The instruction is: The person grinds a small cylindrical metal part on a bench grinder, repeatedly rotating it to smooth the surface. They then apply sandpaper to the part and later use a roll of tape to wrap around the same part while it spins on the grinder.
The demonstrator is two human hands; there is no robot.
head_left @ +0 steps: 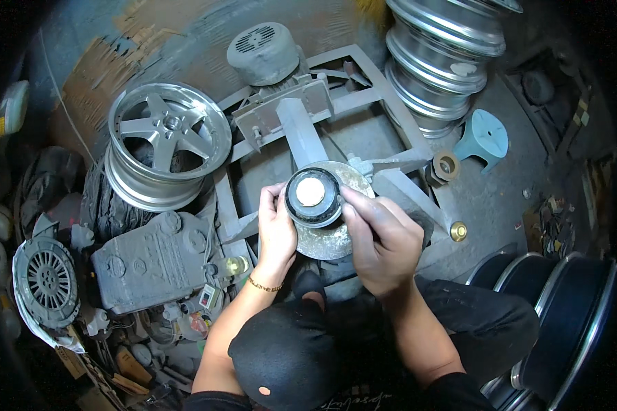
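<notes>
Both my hands hold a small round black cap (312, 197) with a pale disc in its middle. My left hand (276, 226) grips its left side and my right hand (380, 236) its right side. The cap is held just above a dusty round grinding wheel (329, 240) on a grey metal machine frame (384, 103). A grey electric motor (264, 51) sits at the far end of that frame. My knees, in dark trousers, are below.
A silver five-spoke alloy rim (164, 137) lies on a tyre at the left. Stacked shiny rims (439, 61) stand at the back right, and dark rims (569, 308) at the right. A grey gearbox-like casting (151, 260), a clutch disc (46, 279) and a blue plastic stool (485, 137) lie around.
</notes>
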